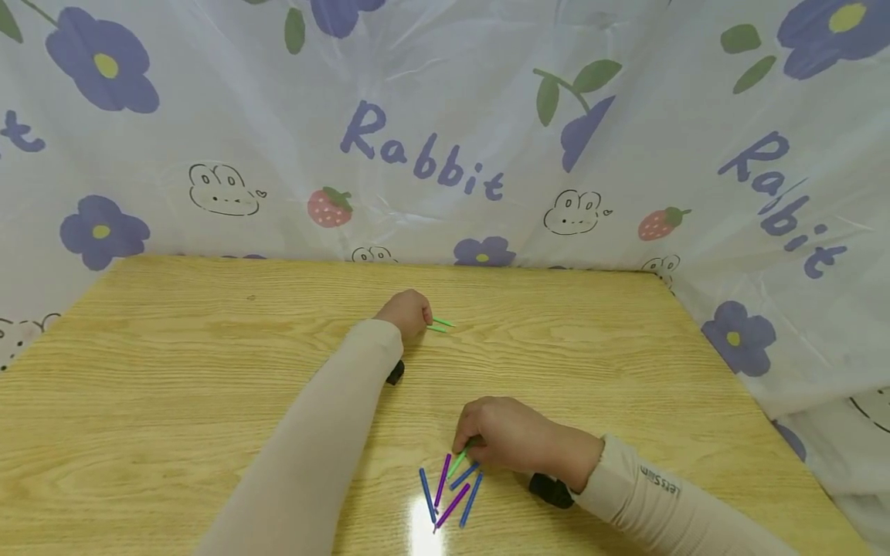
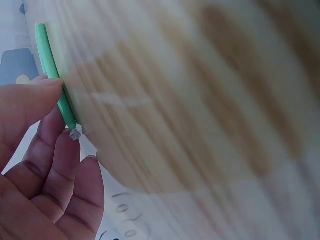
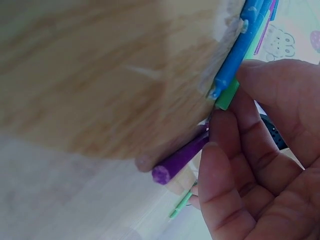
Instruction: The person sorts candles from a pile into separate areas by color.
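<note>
Far out on the table, my left hand [image 1: 408, 313] pinches a slim green candle [image 2: 50, 55] between thumb and fingers. Two green candles [image 1: 443, 322] stick out side by side past its fingertips in the head view. Nearer to me, my right hand [image 1: 511, 434] pinches another green candle [image 1: 456, 463] at its far end. A blue candle [image 3: 235, 60] lies against that green one, right by the thumb. Around it lie two purple candles [image 1: 443, 480] and two more blue candles [image 1: 427, 494], in a loose fan on the wood.
The wood-grain table [image 1: 174, 347] runs back to a white sheet [image 1: 445, 69] printed with flowers, rabbits and strawberries, which also hangs at both sides. A glare patch [image 1: 426, 537] shines near the front edge. Black wrist cameras [image 1: 552, 490] sit under both wrists.
</note>
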Demonstrator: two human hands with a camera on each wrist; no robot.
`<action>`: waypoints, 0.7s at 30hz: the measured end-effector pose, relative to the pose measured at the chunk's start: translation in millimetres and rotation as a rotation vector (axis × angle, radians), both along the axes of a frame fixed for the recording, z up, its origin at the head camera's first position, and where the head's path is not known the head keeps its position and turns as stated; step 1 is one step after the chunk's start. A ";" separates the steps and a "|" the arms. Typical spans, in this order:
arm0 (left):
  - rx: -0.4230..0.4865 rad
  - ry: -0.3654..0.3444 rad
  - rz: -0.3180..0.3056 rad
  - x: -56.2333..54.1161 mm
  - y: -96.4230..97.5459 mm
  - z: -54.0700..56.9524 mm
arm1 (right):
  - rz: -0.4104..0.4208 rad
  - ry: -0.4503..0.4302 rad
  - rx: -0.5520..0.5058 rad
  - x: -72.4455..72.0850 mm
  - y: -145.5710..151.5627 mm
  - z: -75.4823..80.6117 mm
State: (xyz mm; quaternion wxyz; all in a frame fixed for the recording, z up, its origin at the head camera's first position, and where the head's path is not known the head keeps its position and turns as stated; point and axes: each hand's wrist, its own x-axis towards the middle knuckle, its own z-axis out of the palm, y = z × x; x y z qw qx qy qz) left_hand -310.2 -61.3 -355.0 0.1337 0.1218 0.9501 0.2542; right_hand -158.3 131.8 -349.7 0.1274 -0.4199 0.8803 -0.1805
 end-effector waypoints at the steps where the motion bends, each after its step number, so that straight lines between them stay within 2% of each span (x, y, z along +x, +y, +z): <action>1: 0.003 -0.002 0.003 0.4 0.5 0.5 | 0.001 0.003 0.000 -0.1 0.2 0.1; 11: 0.028 0.030 -0.004 3.5 -1.3 7.9 | 0.001 0.008 0.006 -0.4 1.0 0.7; 14: 0.072 0.036 -0.018 4.4 -3.8 10.5 | 0.007 0.006 0.008 -0.6 1.6 0.3; 18: 0.174 0.055 -0.057 7.2 -8.4 12.1 | 0.011 0.003 0.011 -0.9 1.2 -0.8; 21: 0.242 0.068 -0.085 12.4 -11.5 13.4 | 0.004 -0.001 0.014 -0.4 0.5 -1.2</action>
